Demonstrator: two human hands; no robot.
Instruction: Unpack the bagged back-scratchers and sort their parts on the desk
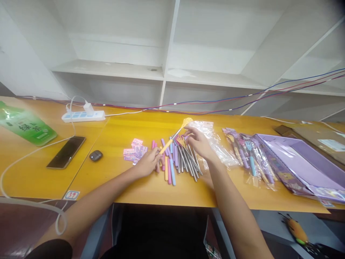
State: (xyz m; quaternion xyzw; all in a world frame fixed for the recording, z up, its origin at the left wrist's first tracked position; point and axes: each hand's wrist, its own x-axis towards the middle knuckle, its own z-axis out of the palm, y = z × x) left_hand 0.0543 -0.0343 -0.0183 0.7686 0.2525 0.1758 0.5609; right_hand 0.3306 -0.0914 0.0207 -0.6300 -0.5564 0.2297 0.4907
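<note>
A back scratcher with a yellow handle (166, 146), a metal rod and a yellow claw head (187, 122) slants up over the pile. My left hand (149, 162) is closed around the lower part of its handle. Just beside the claw head is my right hand (198, 142), its fingers bent and slightly apart; whether they touch the rod is unclear. Beneath both hands lie several loose handles (169, 171) in yellow, pink, blue and purple. Several metal rods (188, 162) with coloured claw heads lie to their right, partly hidden by my right hand.
Small printed cards (135, 151) lie left of the pile. Clear plastic bags (218, 147), bagged back scratchers (252, 158) and a purple box (304, 158) are to the right. A mouse (96, 155), phone (66, 152), power strip (83, 115) and green bottle (29, 126) are leftward.
</note>
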